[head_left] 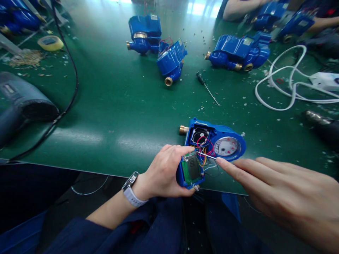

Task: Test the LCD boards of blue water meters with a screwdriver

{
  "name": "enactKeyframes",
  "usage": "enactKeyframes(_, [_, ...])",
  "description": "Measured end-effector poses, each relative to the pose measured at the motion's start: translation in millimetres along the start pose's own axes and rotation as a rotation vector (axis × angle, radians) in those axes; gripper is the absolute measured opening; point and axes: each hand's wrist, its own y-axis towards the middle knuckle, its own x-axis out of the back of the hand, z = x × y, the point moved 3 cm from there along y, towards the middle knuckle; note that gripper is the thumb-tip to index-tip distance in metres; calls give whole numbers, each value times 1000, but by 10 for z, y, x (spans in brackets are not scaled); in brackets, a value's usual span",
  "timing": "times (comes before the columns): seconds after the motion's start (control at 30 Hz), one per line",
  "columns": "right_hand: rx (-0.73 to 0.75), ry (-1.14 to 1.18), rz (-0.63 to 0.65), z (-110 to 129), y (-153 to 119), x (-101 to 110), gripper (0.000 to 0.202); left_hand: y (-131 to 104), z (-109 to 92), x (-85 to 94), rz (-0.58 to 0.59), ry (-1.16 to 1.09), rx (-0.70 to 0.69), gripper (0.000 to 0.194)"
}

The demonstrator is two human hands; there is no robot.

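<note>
My left hand (165,169), wearing a watch, grips the blue-backed display module (191,167), a green circuit board with a grey LCD. It is tilted at the table's front edge. My right hand (275,190) is closed on a thin metal-shafted tool (206,155), index finger stretched along it; its handle is hidden in the palm. The shaft's tip lies by the board's upper edge, near my left thumb. Just beyond lies a blue water meter (215,128) with a round dial and an open compartment. Red, yellow and black wires (203,146) run between it and the module.
Several blue meters (172,60) stand farther back. A black-handled screwdriver (208,88) lies mid-table. At left are a heat gun (23,102), a black cable (75,70) and a tape roll (50,43); at right, a white cord (292,95). A co-worker's arm (239,8) shows at the back.
</note>
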Motion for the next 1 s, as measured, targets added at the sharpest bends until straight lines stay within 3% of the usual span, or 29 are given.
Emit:
enactKeyframes(0.23, [157, 42, -18, -254, -14, -86, 34, 31, 46, 3, 32, -114, -7, 77])
enactKeyframes(0.57, [96, 418, 26, -435, -96, -304, 37, 43, 93, -36, 68, -227, 14, 79])
enactKeyframes(0.83, [48, 658, 111, -418, -151, -376, 41, 50, 87, -82, 98, -264, 66, 79])
enactKeyframes(0.9, [-30, 718, 56, -422, -141, -347, 40, 71, 78, -75, 100, -259, 89, 79])
enactKeyframes(1.0, [-266, 720, -78, -446, -91, -278, 22, 100, 53, -70, 100, -247, 103, 80])
